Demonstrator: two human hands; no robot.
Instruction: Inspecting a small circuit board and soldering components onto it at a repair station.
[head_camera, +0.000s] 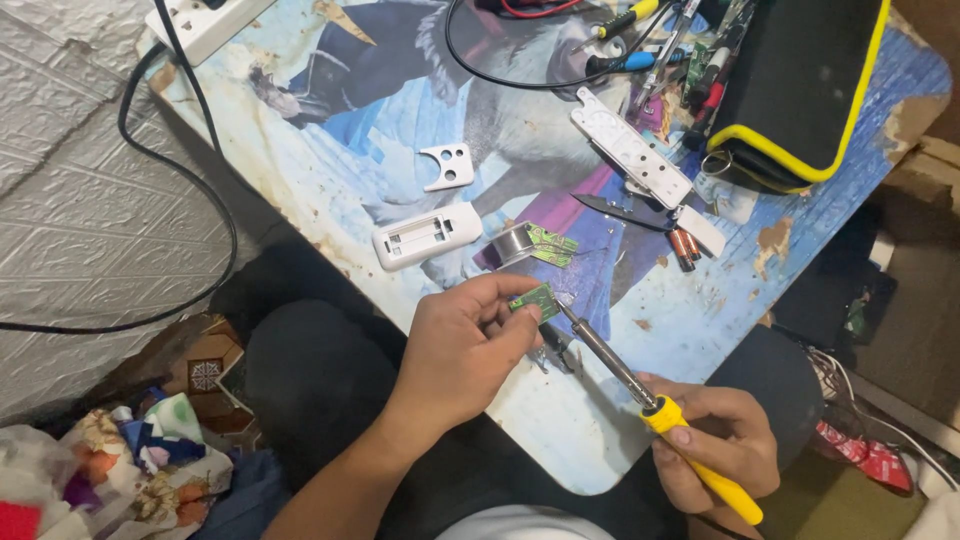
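My left hand (462, 345) pinches a small green circuit board (535, 299) between thumb and fingers, just above the near edge of a low table (330, 150). My right hand (715, 445) grips the yellow handle of a soldering iron (640, 395). The iron's metal tip rests at the right edge of the board. A spool of solder wire (514, 243) and another green board (552, 246) lie just beyond my left hand.
A white remote-control shell (426, 237), a small white cover piece (447, 166) and a long white button panel (630, 148) lie on the table. Two batteries (684, 249), pliers, screwdrivers and a black-and-yellow case (800, 80) sit at the right. A power strip (205, 22) with black cable is at top left.
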